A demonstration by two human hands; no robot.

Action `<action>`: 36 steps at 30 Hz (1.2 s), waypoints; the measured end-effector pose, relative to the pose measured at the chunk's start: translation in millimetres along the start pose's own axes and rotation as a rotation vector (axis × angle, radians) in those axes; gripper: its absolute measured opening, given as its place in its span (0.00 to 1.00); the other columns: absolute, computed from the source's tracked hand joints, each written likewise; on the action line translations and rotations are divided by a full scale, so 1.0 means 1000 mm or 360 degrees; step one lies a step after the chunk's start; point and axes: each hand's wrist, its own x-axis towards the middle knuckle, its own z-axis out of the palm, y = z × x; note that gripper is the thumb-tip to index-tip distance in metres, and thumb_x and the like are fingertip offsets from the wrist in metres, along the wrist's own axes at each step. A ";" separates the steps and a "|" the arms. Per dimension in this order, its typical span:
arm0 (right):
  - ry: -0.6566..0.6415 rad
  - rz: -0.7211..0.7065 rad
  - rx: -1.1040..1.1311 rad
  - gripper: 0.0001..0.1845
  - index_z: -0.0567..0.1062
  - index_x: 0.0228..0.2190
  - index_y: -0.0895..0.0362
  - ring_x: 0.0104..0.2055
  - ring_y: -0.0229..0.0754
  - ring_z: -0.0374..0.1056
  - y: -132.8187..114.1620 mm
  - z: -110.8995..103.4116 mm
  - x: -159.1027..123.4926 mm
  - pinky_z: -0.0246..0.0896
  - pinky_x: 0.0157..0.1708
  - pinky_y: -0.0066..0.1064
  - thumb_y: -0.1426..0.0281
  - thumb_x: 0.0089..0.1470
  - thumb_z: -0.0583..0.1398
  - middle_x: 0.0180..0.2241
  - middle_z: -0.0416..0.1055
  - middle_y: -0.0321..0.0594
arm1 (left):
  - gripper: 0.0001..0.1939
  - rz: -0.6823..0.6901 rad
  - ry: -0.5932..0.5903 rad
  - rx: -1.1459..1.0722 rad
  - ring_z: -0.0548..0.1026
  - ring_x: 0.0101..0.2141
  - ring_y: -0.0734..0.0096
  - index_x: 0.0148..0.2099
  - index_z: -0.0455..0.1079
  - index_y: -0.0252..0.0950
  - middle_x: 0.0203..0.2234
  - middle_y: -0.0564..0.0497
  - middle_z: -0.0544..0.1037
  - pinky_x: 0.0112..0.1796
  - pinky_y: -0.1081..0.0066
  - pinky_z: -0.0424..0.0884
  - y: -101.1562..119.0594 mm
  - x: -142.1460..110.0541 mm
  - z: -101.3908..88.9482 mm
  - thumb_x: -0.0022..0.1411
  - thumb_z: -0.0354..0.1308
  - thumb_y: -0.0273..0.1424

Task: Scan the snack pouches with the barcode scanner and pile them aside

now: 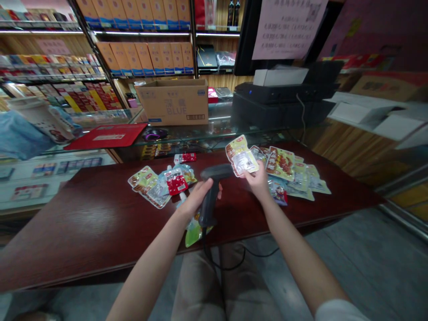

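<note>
My left hand is wrapped round the handle of a black barcode scanner, whose head points right. In my right hand is a yellow and white snack packet, pinched at its lower edge and held up in front of the scanner's head. To the right, a heap of snack packets lies on the table, partly behind my right hand. On the left lie more packets, with a small red packet on top. A green pouch is partly hidden under my left hand and the scanner.
The dark red wooden table stands before a glass counter. On the counter are a cardboard box, a black mouse, a red mat and a black printer. The scanner's cable hangs over the table's front edge.
</note>
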 end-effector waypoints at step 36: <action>0.0578 0.0121 -0.1112 0.39 0.65 0.55 0.63 0.40 0.56 0.74 -0.028 -0.104 0.007 0.69 0.45 0.51 0.56 0.46 0.65 0.40 0.76 0.54 | 0.33 0.0079 0.0744 -0.0300 0.75 0.22 0.73 0.36 0.77 0.32 0.23 0.48 0.78 0.20 0.77 0.66 0.013 0.004 -0.043 0.45 0.68 0.59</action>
